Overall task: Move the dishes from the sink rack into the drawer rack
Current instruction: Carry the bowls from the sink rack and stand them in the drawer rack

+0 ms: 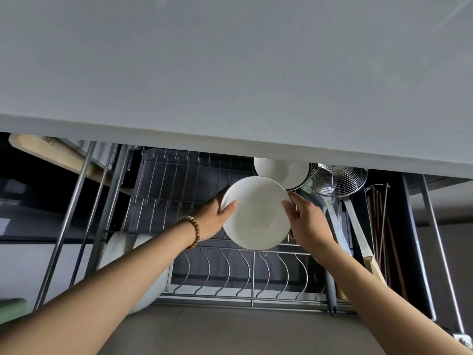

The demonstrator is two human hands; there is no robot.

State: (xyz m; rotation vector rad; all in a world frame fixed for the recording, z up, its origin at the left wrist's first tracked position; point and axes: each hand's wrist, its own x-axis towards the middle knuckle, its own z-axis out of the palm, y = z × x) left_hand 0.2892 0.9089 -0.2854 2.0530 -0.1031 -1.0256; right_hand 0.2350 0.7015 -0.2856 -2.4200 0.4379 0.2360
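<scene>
The left hand (213, 217) pinches the white plate (256, 213) at its 9 o'clock rim, the right hand (305, 220) at 3; best tipped upright, then eased between the drawer rack (253, 275) wires.

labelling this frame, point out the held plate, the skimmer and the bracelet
plate (256, 213), head view, centre of its face
skimmer (337, 179), head view, wire basket
bracelet (195, 233), head view, beads on left wrist
</scene>
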